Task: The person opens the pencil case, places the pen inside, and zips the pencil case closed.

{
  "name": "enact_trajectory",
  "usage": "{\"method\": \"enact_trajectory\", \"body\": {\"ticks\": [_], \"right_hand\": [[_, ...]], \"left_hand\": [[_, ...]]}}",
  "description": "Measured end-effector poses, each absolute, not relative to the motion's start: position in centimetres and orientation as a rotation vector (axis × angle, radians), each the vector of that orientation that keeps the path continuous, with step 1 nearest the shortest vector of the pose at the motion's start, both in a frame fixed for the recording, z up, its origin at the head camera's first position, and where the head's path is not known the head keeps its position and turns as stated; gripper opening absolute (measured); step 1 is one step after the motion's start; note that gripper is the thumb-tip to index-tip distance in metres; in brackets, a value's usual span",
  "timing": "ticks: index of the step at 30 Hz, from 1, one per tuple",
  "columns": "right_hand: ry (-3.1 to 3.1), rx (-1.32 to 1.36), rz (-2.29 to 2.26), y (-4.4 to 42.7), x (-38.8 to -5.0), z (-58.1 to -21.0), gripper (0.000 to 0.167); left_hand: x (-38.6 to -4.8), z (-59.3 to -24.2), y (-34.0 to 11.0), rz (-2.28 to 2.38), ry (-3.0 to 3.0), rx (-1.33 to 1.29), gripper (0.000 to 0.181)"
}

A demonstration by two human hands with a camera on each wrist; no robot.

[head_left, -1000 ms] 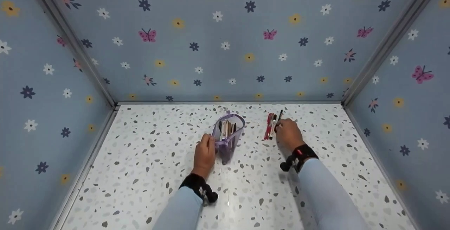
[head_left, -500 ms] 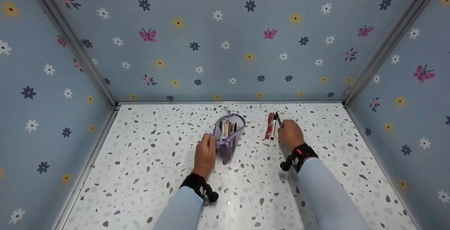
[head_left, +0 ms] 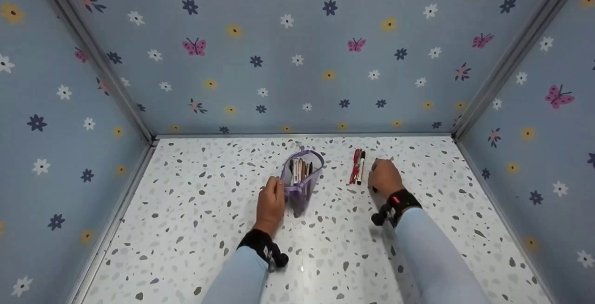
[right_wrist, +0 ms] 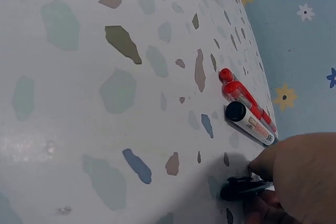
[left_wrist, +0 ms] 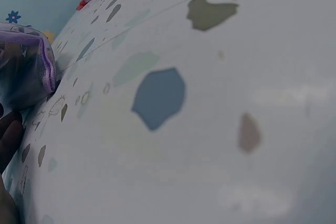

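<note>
A see-through purple pencil case point(head_left: 300, 204) stands open-topped on the speckled table, with several pens and markers point(head_left: 297, 171) upright inside. My left hand point(head_left: 270, 204) grips its near left rim between thumb and fingers. To the right, my right hand point(head_left: 386, 177) pinches a dark pen point(right_wrist: 241, 188) low over the table; its far part is hidden by the hand. Just left of that hand lie a white marker with black ends point(right_wrist: 252, 124) and red pens point(right_wrist: 247, 100), side by side. In the left wrist view only the case's edge and some fingers show.
The white speckled table point(head_left: 195, 220) is bounded by a flowered blue back wall point(head_left: 297, 81) and side walls with metal corner strips. Each wrist wears a black strap with a small camera point(head_left: 382, 218).
My right hand has drawn the dark pen away from the marker and turned it, so it now lies mostly under the fingers. The left hand and pencil case have stayed put.
</note>
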State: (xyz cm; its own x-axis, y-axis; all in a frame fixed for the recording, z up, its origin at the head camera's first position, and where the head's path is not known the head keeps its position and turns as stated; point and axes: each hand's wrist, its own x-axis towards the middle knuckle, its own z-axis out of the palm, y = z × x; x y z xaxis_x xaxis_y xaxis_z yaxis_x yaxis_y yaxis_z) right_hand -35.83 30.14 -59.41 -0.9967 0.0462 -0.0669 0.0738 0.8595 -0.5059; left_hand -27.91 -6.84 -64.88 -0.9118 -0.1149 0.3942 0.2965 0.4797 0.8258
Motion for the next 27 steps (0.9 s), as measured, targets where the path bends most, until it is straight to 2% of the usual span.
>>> {"method": "enact_trajectory", "body": {"ticks": [5,11,20,27], "right_hand": [[2.985,0.128,-0.801,29.9,-35.5,-58.9,0.021],[2.990,0.188,-0.989,28.7,-35.5,-57.3,0.033],[2.905,0.113,-1.474,23.6,-35.4,-54.2,0.026],[2.880,-0.010,-1.621,18.9,-34.9,-53.7,0.024]], "left_hand": [[-27.9,-64.9,-6.9,-1.415,-2.338,-0.158,0.023],[-27.8,-64.8,-6.8,-1.413,-2.326,-0.170,0.022],[-27.7,-64.9,-6.9,-1.437,-2.338,-0.161,0.023],[-27.9,-65.0,-6.8,-1.430,-2.314,-0.167,0.028]]}}
